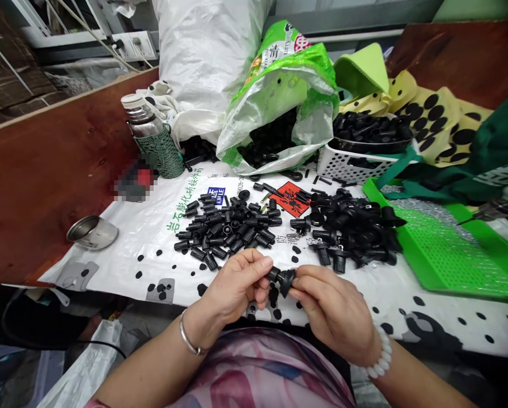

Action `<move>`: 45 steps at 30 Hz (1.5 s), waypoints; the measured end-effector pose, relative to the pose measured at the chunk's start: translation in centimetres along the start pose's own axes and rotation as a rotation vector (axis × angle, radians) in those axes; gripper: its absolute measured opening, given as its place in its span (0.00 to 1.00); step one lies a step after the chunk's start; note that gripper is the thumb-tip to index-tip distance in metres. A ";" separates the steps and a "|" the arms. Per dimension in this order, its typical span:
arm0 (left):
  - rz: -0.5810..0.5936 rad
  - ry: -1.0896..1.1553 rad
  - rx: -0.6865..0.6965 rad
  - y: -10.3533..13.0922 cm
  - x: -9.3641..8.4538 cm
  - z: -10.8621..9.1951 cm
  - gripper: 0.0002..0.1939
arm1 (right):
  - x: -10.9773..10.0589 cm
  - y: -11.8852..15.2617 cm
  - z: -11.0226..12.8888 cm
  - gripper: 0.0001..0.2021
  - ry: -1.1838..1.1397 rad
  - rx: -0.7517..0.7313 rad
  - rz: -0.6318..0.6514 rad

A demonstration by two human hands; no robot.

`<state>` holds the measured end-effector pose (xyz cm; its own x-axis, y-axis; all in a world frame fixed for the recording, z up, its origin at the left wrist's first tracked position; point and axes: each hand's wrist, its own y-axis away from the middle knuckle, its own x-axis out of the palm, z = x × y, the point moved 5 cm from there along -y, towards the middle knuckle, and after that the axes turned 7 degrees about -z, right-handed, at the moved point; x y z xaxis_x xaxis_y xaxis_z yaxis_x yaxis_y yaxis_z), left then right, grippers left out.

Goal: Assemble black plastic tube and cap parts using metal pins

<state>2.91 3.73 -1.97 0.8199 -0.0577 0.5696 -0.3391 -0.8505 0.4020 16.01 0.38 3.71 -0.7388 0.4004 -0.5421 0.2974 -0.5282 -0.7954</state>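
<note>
The fingers of the left hand (246,277) are closed on a black cylindrical piece (273,274), thumb on the near top side, while the fingers of the right hand (333,309) pinch a flared black piece (287,283) by its wide rim; the two pieces meet end to end between the hands, above the front part of the white-covered surface (126,263). A silver bangle (187,334) circles the left wrist and a white bead bracelet (380,356) the right. Just beyond the hands lies a heap of small black cylinders (235,229), and to its right a heap of flared black parts (356,229), close to a green tray (432,269) holding silvery material. Farther left, a metal cup (93,232) lies tipped, with a flask (158,141) in a green woven sleeve standing behind it. At the back, an open green-and-white bag (311,68) and a white perforated basket (350,165) both hold black parts, with a big white sack (207,56) behind the bag.
</note>
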 end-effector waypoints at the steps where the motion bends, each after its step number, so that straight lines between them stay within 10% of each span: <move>1: 0.007 -0.003 -0.006 0.0 0.1 0.0 0.17 | 0.1 0.0 -0.3 0.04 -0.047 0.040 0.013; 45: 0.016 0.072 -0.265 0.2 0.1 1.2 0.21 | 0.1 0.9 -1.3 0.22 -0.111 -0.085 0.206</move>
<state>3.48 2.93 -2.68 0.7818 -0.0253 0.6230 -0.4689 -0.6824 0.5608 16.99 0.94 2.62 -0.7175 0.2040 -0.6660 0.4951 -0.5232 -0.6936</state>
